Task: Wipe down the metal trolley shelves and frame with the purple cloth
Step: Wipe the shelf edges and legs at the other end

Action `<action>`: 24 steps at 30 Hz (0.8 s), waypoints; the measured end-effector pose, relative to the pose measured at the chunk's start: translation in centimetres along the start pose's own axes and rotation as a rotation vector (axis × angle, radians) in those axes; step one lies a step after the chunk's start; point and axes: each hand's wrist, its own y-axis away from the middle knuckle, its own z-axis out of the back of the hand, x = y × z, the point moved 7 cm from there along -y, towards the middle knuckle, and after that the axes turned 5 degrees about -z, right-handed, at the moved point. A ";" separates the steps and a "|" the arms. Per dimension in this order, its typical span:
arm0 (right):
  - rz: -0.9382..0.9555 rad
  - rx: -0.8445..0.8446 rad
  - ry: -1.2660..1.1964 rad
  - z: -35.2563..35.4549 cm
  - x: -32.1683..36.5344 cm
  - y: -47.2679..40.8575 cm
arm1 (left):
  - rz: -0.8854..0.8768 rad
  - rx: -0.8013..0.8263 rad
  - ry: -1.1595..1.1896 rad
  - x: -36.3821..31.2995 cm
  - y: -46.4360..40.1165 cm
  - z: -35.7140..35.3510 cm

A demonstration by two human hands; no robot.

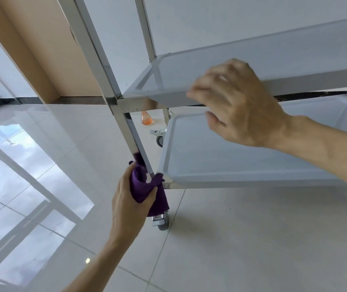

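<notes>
The metal trolley stands in front of me with a shiny upright post [105, 76] and two pale tray shelves. My left hand [128, 199] grips the purple cloth [147, 192], wrapped around the post's lower end at the corner of the bottom shelf [242, 157]. My right hand [238, 104] rests on the front rim of the middle shelf [252, 60], fingers spread over the edge, blurred by motion. It holds nothing else.
A grey caster wheel [162, 222] sits under the cloth and another caster [160, 140] farther back. An orange bottle [146, 119] stands on the glossy tiled floor [231, 239] behind the trolley. A tan wall panel [48, 49] rises at the left.
</notes>
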 end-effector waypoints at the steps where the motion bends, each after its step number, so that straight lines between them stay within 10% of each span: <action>1: 0.068 -0.033 -0.055 0.3 1.0 0.9 | -0.054 0.029 -0.011 -0.7 0.3 0.0; 6: 0.195 0.266 -0.131 -3.4 3.1 6.3 | -0.239 0.227 -0.047 -3.4 -0.2 -2.8; 13: -0.430 1.321 -0.217 -12.3 -1.2 20.1 | -0.353 0.550 -0.381 -2.3 -3.7 -8.1; 24: -0.539 1.214 -0.356 -12.8 -0.7 23.4 | -0.565 0.616 -0.515 -5.3 -1.7 -16.3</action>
